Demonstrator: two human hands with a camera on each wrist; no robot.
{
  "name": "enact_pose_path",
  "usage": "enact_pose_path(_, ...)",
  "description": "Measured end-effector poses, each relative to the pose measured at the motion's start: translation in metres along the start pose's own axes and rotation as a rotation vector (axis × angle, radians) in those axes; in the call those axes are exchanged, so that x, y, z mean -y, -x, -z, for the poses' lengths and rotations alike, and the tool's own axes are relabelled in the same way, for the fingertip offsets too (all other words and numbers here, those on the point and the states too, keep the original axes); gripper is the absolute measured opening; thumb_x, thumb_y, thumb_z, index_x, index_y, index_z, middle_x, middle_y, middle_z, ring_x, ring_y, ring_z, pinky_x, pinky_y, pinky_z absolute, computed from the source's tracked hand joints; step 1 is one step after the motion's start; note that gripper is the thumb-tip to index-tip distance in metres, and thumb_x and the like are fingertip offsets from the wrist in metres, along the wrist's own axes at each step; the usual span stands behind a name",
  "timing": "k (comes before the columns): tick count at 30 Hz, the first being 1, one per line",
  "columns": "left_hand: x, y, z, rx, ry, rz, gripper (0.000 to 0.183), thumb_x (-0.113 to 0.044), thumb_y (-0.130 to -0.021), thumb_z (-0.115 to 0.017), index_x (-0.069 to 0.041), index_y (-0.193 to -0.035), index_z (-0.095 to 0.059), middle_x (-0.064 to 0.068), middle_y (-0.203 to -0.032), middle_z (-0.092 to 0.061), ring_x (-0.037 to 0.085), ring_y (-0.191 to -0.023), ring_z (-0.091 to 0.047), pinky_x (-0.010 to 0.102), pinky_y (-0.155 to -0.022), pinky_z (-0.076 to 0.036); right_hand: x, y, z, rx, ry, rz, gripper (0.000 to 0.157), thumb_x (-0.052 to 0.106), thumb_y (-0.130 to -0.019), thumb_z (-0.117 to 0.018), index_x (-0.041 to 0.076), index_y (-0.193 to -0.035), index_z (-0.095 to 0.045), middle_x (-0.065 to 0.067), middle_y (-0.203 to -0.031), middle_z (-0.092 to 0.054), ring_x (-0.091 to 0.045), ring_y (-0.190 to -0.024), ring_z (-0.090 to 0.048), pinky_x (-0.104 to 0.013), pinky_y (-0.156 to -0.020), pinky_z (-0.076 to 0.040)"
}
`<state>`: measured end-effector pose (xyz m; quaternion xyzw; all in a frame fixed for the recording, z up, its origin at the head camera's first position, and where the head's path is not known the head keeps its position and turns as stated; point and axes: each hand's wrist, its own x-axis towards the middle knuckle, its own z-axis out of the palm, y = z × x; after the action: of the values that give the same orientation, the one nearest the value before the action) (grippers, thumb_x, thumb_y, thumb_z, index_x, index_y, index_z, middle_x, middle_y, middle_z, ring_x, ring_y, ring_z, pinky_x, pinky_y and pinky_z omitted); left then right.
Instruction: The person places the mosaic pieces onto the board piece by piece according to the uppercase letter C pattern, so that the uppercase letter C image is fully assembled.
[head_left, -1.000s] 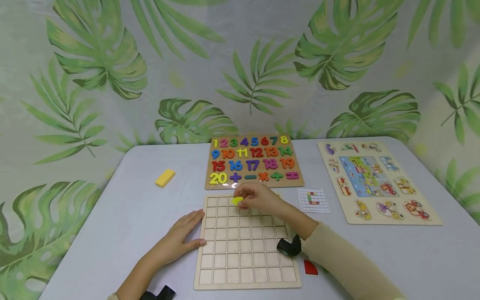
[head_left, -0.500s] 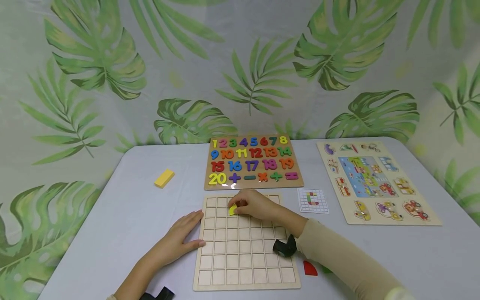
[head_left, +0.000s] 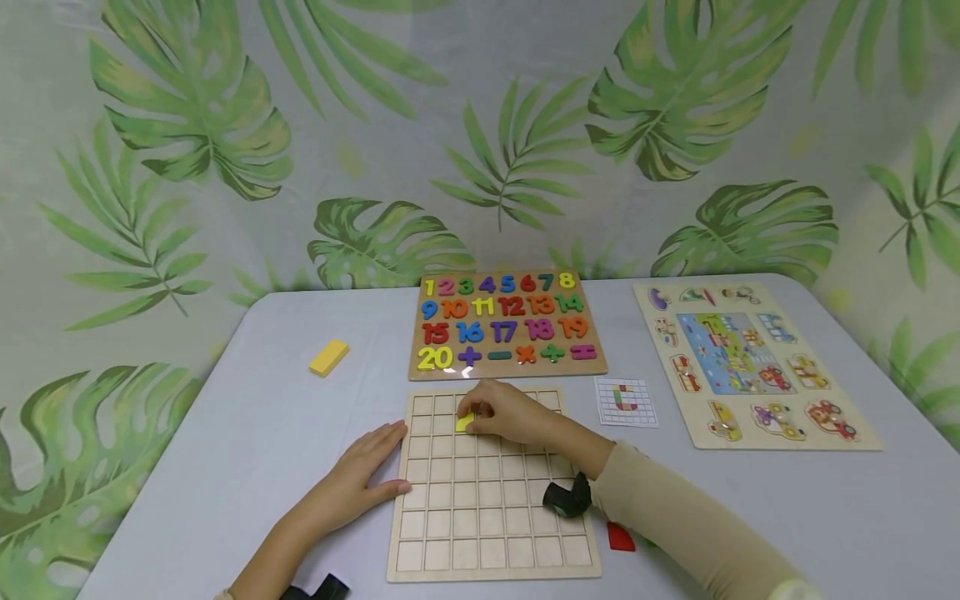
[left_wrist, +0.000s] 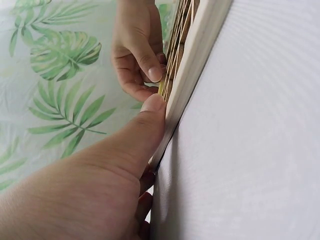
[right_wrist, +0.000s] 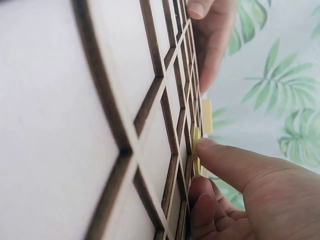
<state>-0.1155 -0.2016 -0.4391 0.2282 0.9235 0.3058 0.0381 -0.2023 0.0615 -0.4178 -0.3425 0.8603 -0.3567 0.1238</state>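
Note:
A wooden grid board [head_left: 492,496] lies in front of me, its square cells divided by thin raised strips. My right hand [head_left: 513,412] pinches a small flat yellow piece [head_left: 463,426] over a cell in the board's upper left part. In the right wrist view, the thumb and fingers hold the yellow piece [right_wrist: 196,150] down at the strips; whether it is fully seated cannot be told. My left hand [head_left: 363,467] rests along the board's left edge, fingers extended and thumb on the rim. A printed pattern card [head_left: 626,402] lies right of the board.
Behind the board is a colourful number puzzle [head_left: 510,325]. A picture puzzle [head_left: 757,367] lies at the right. A yellow block [head_left: 328,357] sits at the left. Near my right sleeve are a red quarter-round piece [head_left: 620,537] and a partly hidden green piece [head_left: 650,543].
My right hand has brought the yellow piece slightly toward me and left, down onto a cell. The piece now lies flatter. My left hand has stayed in place.

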Motion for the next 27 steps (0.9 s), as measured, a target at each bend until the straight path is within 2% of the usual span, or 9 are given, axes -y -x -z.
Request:
enact_pose_path(4,0.001,0.0,0.0,0.005,-0.001,-0.001,0.078,-0.049,-0.08,-0.06,-0.009,-0.141,-0.03,0.009,-0.143,-0.029,0.029,-0.131,-0.021,0.051,-0.103,-0.019,0.0,0.001,0.002,0.029,-0.018,-0.009,0.015,0.017,-0.082,-0.067,0.017,-0.097,-0.066,0.004,-0.085,-0.05,-0.01,-0.074,-0.044,-0.023,-0.062,-0.041)
enact_pose_path(10,0.001,0.0,0.0,-0.005,-0.005,-0.01,0.078,-0.048,-0.08,-0.061,-0.008,-0.14,-0.031,0.01,-0.143,-0.029,0.03,-0.131,-0.022,0.052,-0.102,-0.019,0.003,0.009,0.013,0.041,-0.109,-0.038,0.034,0.02,-0.083,-0.066,0.013,-0.116,-0.058,0.001,-0.102,-0.054,-0.01,-0.083,-0.051,-0.025,-0.072,-0.045)
enact_pose_path(14,0.001,0.0,-0.001,-0.003,-0.005,-0.009,0.078,-0.047,-0.08,-0.061,-0.008,-0.14,-0.031,0.011,-0.143,-0.029,0.03,-0.131,-0.022,0.052,-0.103,-0.019,0.006,0.022,0.028,-0.026,-0.154,-0.012,0.041,0.019,-0.084,-0.065,0.009,-0.122,-0.053,-0.005,-0.114,-0.053,-0.017,-0.095,-0.053,-0.029,-0.079,-0.046)
enact_pose_path(19,0.001,0.0,0.0,0.003,-0.008,-0.006,0.078,-0.048,-0.08,-0.06,-0.008,-0.141,-0.03,0.01,-0.143,-0.029,0.03,-0.131,-0.021,0.051,-0.103,-0.018,0.011,0.049,0.051,-0.14,-0.097,0.046,0.046,0.024,-0.083,-0.066,0.012,-0.125,-0.051,-0.007,-0.12,-0.053,-0.026,-0.105,-0.051,-0.035,-0.088,-0.044)
enact_pose_path(27,0.001,0.0,0.0,-0.005,-0.012,-0.013,0.078,-0.047,-0.08,-0.061,-0.007,-0.14,-0.031,0.01,-0.143,-0.029,0.029,-0.131,-0.022,0.05,-0.103,-0.018,0.001,0.107,0.074,-0.269,-0.003,0.062,0.047,0.028,-0.082,-0.066,0.013,-0.124,-0.051,0.002,-0.121,-0.052,-0.016,-0.107,-0.051,-0.037,-0.087,-0.044)
